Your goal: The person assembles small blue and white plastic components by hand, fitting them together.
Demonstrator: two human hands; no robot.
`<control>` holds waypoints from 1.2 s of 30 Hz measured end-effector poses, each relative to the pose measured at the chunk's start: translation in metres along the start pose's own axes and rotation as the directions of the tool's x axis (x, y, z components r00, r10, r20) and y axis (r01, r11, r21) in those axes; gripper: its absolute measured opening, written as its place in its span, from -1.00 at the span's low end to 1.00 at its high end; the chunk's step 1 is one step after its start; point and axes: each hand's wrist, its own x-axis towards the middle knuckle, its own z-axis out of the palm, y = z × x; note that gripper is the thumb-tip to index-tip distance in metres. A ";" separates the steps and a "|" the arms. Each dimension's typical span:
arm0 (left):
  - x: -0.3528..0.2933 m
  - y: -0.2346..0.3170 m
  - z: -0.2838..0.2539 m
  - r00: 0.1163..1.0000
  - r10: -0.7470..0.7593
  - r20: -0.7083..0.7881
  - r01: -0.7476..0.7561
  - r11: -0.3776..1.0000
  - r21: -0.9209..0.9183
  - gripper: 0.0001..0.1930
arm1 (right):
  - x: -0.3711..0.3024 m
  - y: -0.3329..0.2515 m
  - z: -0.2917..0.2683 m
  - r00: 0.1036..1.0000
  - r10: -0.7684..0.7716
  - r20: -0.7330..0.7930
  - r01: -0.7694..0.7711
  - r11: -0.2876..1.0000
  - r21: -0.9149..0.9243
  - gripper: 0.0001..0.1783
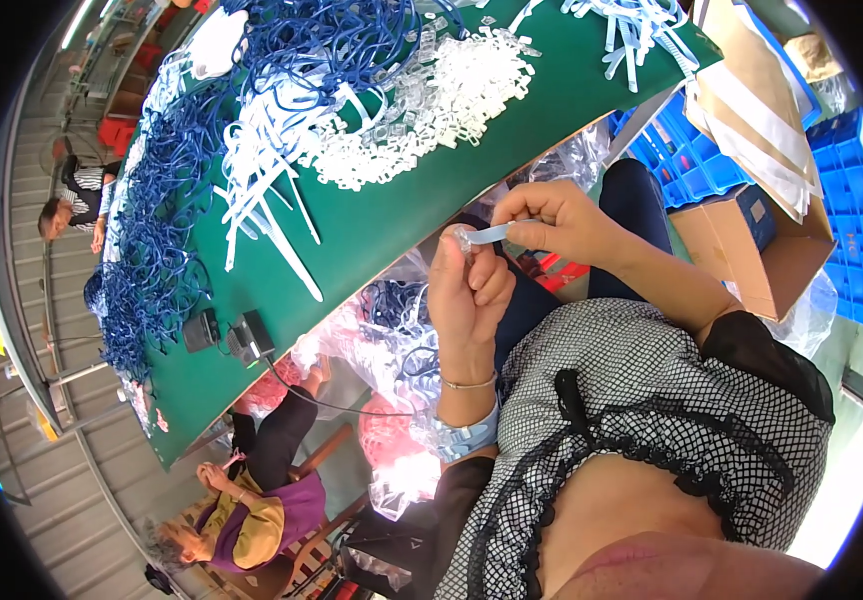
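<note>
My left hand (470, 290) pinches a small clear plastic clip (466, 241) at its fingertips, raised in front of my lap. My right hand (557, 221) holds a pale blue-white plastic strip (492, 234) whose end meets the clip. Both hands sit just off the near edge of a green table (402, 215). On it lie a heap of clear plastic clips (432, 110), a spread of white strips (267, 165) and a large tangle of blue cords (167, 215). A light blue band and a thin bangle circle my left wrist.
An open cardboard box (767, 255) and blue plastic crates (857, 205) stand to my right. Clear bags with blue and red parts (392, 345) lie under the table. A small dark device with a cable (242, 338) sits at the table edge. Another person (242, 500) sits lower left; another one (77, 205) far left.
</note>
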 end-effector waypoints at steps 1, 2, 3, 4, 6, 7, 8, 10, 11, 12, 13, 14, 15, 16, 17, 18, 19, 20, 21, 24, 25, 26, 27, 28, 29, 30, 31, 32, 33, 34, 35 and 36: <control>-0.001 -0.001 -0.001 1.000 -0.009 0.029 0.011 0.998 -0.066 -0.67 | 0.000 0.001 0.002 0.999 -0.037 -0.003 0.037 0.999 -0.009 -0.81; -0.002 -0.002 -0.002 0.998 -0.016 0.059 0.024 0.991 -0.132 -0.67 | 0.001 0.003 0.003 0.997 -0.074 -0.007 0.074 0.997 -0.017 -0.81; -0.003 -0.002 -0.004 0.998 -0.012 0.056 0.020 0.991 -0.135 -0.67 | 0.001 0.005 0.004 0.997 -0.071 -0.003 0.071 0.997 -0.018 -0.81; -0.003 -0.002 -0.005 0.996 -0.013 0.092 0.030 0.981 -0.192 -0.68 | 0.001 0.006 0.004 0.999 -0.035 0.003 0.035 0.999 0.010 -0.82; -0.003 -0.003 -0.009 0.992 -0.009 0.126 0.040 0.968 -0.249 -0.68 | 0.001 0.008 0.006 1.000 0.004 0.012 -0.004 0.999 0.036 -0.82; -0.003 -0.004 -0.011 0.989 -0.010 0.150 0.051 0.960 -0.276 -0.68 | 0.001 0.008 0.007 1.000 -0.016 0.012 0.015 0.999 0.038 -0.82; -0.004 -0.005 -0.013 0.985 -0.010 0.175 0.063 0.951 -0.301 -0.68 | 0.001 0.009 0.008 0.999 -0.035 0.012 0.035 0.999 0.040 -0.83; -0.005 -0.006 -0.016 0.981 -0.009 0.194 0.066 0.955 -0.290 -0.69 | 0.001 0.006 0.006 1.000 0.013 0.023 -0.013 1.000 0.022 -0.84; -0.005 -0.006 -0.016 0.977 -0.010 0.215 0.071 0.958 -0.276 -0.69 | 0.000 0.005 0.006 0.998 0.060 0.030 -0.060 0.998 0.004 -0.84; -0.005 -0.007 -0.016 0.977 -0.011 0.213 0.071 0.958 -0.277 -0.69 | 0.000 0.005 0.006 0.998 0.061 0.030 -0.061 0.998 0.004 -0.84; -0.005 -0.009 -0.016 0.982 -0.017 0.186 0.070 0.957 -0.282 -0.70 | -0.001 0.005 0.007 0.999 0.019 0.029 -0.019 1.000 0.004 -0.84; -0.005 -0.010 -0.016 0.987 -0.024 0.158 0.069 0.956 -0.286 -0.70 | -0.001 0.005 0.008 0.999 -0.023 0.027 0.023 1.000 0.003 -0.84; -0.006 -0.012 -0.016 0.987 -0.026 0.157 0.070 0.956 -0.285 -0.70 | -0.001 0.005 0.009 0.999 -0.023 0.026 0.023 1.000 0.006 -0.84; -0.006 -0.013 -0.017 0.989 -0.008 0.145 0.036 0.981 -0.192 -0.71 | -0.001 0.007 0.009 1.000 -0.027 0.010 0.027 1.000 -0.011 -0.83; -0.006 -0.014 -0.017 0.991 0.011 0.136 0.003 0.995 -0.097 -0.72 | -0.002 0.008 0.009 1.000 -0.031 -0.005 0.030 0.999 -0.027 -0.81; -0.006 -0.014 -0.013 0.991 0.005 0.136 0.008 0.995 -0.095 -0.72 | -0.003 0.008 0.007 0.999 -0.031 -0.010 0.031 0.999 -0.024 -0.81; -0.007 -0.013 -0.006 0.999 0.042 -0.004 -0.042 0.998 0.035 -0.75 | -0.003 0.007 0.005 0.999 -0.034 -0.006 0.033 0.997 -0.076 -0.83; -0.007 -0.012 -0.002 0.986 0.097 -0.137 -0.073 0.983 0.171 -0.78 | -0.003 0.007 0.002 0.999 -0.036 -0.003 0.035 0.991 -0.128 -0.84; -0.007 -0.013 -0.002 0.986 0.091 -0.138 -0.067 0.983 0.173 -0.78 | -0.003 0.005 0.001 0.999 -0.036 -0.008 0.035 0.992 -0.125 -0.84; -0.007 -0.016 0.001 0.927 0.324 -0.189 -0.123 0.738 0.664 -0.84 | -0.003 0.005 0.003 0.844 -0.535 0.029 0.431 0.646 -0.630 -0.91; -0.006 -0.016 0.004 0.926 0.343 -0.159 -0.120 0.665 0.737 -0.86 | -0.007 0.008 0.005 0.875 -0.484 -0.008 0.386 0.708 -0.591 -0.93; -0.006 -0.016 0.007 0.925 0.359 -0.126 -0.117 0.585 0.802 -0.87 | -0.010 0.010 0.006 0.902 -0.429 -0.041 0.339 0.765 -0.549 -0.94; -0.007 -0.013 0.007 0.927 0.353 -0.125 -0.114 0.584 0.804 -0.87 | -0.011 0.007 0.004 0.902 -0.430 -0.047 0.336 0.766 -0.548 -0.94; -0.008 -0.009 0.006 0.943 0.301 -0.141 -0.071 0.598 0.798 -0.87 | -0.012 0.003 0.000 0.898 -0.438 -0.044 0.381 0.824 -0.419 -0.93; -0.009 -0.007 0.005 0.956 0.248 -0.157 -0.028 0.609 0.793 -0.87 | -0.013 0.000 -0.002 0.894 -0.446 -0.042 0.418 0.864 -0.281 -0.92; -0.008 -0.007 0.004 0.957 0.244 -0.155 -0.027 0.609 0.793 -0.87 | -0.013 0.001 -0.004 0.893 -0.447 -0.046 0.417 0.864 -0.283 -0.92; -0.007 -0.007 0.003 0.958 0.277 -0.080 -0.077 0.512 0.856 -0.87 | -0.013 0.004 -0.004 0.922 -0.386 -0.019 0.377 0.910 -0.171 -0.93; -0.006 -0.007 0.002 0.953 0.302 -0.002 -0.127 0.408 0.904 -0.86 | -0.013 0.006 -0.005 0.945 -0.326 0.016 0.327 0.943 -0.058 -0.93; -0.006 -0.007 0.005 0.954 0.301 -0.003 -0.126 0.409 0.904 -0.86 | -0.011 0.009 -0.007 0.946 -0.325 0.016 0.325 0.944 -0.058 -0.93; -0.007 -0.007 0.010 0.958 0.287 -0.008 -0.120 0.427 0.896 -0.86 | -0.009 0.011 -0.009 0.950 -0.311 0.032 0.313 0.946 -0.088 -0.92; -0.007 -0.006 0.012 0.962 0.274 -0.013 -0.114 0.446 0.888 -0.86 | -0.007 0.013 -0.010 0.954 -0.297 0.047 0.300 0.946 -0.119 -0.91; -0.008 -0.005 0.010 0.962 0.274 -0.015 -0.113 0.447 0.887 -0.86 | -0.008 0.013 -0.009 0.954 -0.294 0.048 0.298 0.947 -0.119 -0.91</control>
